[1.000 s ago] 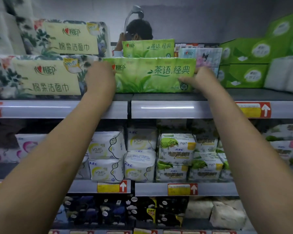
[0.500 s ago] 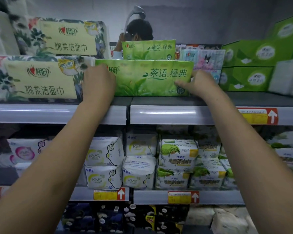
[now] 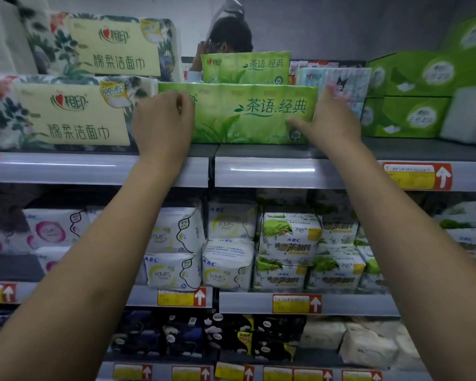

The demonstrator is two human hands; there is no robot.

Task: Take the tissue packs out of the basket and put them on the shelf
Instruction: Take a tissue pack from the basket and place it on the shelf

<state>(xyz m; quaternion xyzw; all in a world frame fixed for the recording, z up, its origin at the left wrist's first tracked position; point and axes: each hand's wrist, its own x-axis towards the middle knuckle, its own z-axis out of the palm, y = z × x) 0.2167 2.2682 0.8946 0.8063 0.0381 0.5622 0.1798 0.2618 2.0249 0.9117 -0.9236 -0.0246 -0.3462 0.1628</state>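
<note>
The green tissue pack (image 3: 248, 114) is standing upright on its long edge at the front of the top shelf (image 3: 267, 171), with its printed face turned outward. Both arms are reaching up to it from below. The left hand (image 3: 162, 125) is covering the pack's left end, its fingers curling onto the front face and clamping that end; the thumb is hidden. The right hand (image 3: 330, 119) is gripping the right end, the thumb lying across the lower front corner while the fingers are wrapping round the side. A second green pack (image 3: 245, 67) of the same print is standing just behind and showing above it. Just beside the left end, two floral facial-towel packs (image 3: 66, 114) are sitting stacked one on the other. Behind the right hand a pale cartoon-printed pack (image 3: 341, 81) is showing, and green tissue boxes (image 3: 404, 116) are sitting further right. A person's head (image 3: 231, 37) is showing beyond the shelf. On the shelf below, white pad packs (image 3: 176, 251) are lying in stacks.
</note>
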